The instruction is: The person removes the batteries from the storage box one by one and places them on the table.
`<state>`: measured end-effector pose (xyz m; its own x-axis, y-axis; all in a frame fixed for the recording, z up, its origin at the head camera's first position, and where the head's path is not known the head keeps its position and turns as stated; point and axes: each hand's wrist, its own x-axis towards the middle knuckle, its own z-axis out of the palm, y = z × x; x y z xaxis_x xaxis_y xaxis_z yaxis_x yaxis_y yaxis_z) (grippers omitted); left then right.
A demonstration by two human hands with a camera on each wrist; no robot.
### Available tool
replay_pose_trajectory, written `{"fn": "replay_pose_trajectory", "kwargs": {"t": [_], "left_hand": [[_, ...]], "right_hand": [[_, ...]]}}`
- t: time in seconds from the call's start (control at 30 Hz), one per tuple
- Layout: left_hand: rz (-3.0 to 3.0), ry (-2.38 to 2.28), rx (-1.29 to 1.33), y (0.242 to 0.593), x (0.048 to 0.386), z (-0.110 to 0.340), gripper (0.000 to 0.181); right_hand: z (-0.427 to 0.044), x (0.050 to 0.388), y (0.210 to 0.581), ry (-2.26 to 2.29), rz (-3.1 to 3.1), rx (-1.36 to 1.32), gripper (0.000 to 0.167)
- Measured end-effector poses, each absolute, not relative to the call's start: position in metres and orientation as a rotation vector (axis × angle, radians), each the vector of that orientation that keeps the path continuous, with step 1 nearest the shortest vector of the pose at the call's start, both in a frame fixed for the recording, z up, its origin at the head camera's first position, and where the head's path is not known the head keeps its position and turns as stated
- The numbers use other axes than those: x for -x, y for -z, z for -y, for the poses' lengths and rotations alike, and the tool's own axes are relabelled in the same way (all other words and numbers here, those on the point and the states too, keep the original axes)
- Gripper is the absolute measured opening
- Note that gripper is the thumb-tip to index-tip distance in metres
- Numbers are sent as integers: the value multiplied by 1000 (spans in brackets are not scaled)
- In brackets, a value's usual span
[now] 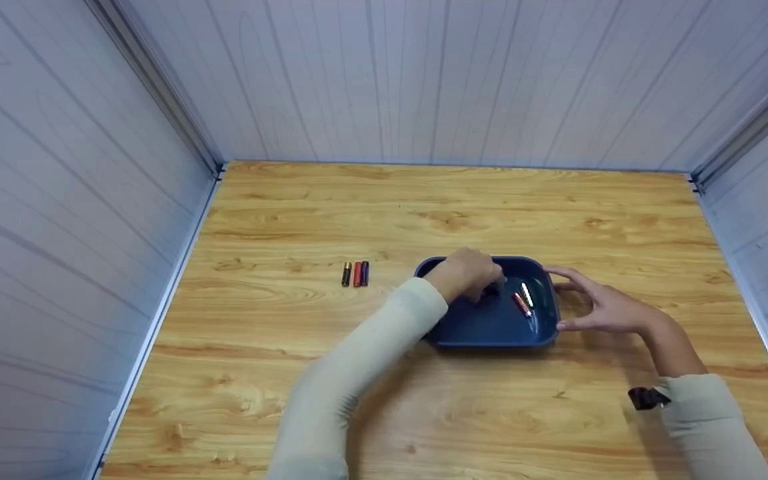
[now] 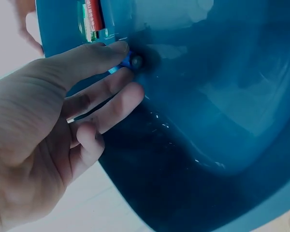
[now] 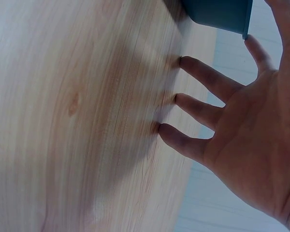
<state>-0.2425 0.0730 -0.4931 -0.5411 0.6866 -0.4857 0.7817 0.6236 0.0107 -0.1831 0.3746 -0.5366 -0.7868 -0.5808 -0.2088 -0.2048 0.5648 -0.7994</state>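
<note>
A dark blue tray (image 1: pixel 484 337) with rounded corners stands on the table. Reaching into it, my left hand (image 1: pixel 467 270) pinches a blue battery (image 2: pixel 133 60) between thumb and fingertips, seen end-on in the left wrist view. Beside that hand, a red battery (image 1: pixel 521 305) and a pale, shiny battery (image 1: pixel 527 294) lie in the tray's right part. My right hand (image 1: pixel 607 308) is spread at the tray's right end, thumb and a finger at the rim. In the right wrist view, several of its straight fingers (image 3: pixel 188 145) rest their tips on the table.
Left of the tray, a black battery (image 1: pixel 346 274) with a gold end lies on the wooden table (image 1: pixel 257 373), near a red battery (image 1: pixel 357 274) and a purple battery (image 1: pixel 365 273) side by side. Pale panels (image 1: pixel 411 87) enclose the table at the back and sides.
</note>
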Motion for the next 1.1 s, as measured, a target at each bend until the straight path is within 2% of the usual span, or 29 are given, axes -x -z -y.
{"fn": "replay_pose_trajectory", "kwargs": {"t": [0.23, 0.43, 1.1], "left_hand": [[-2458, 197, -1216, 505, 242, -68, 53], [-2494, 42, -1195, 514, 244, -63, 60], [-2534, -64, -1188, 525, 245, -61, 48]], "right_hand": [[-374, 183, 536, 1105, -2352, 625, 102], [-379, 184, 539, 1109, -2345, 686, 103], [-375, 184, 536, 1105, -2334, 614, 102]]}}
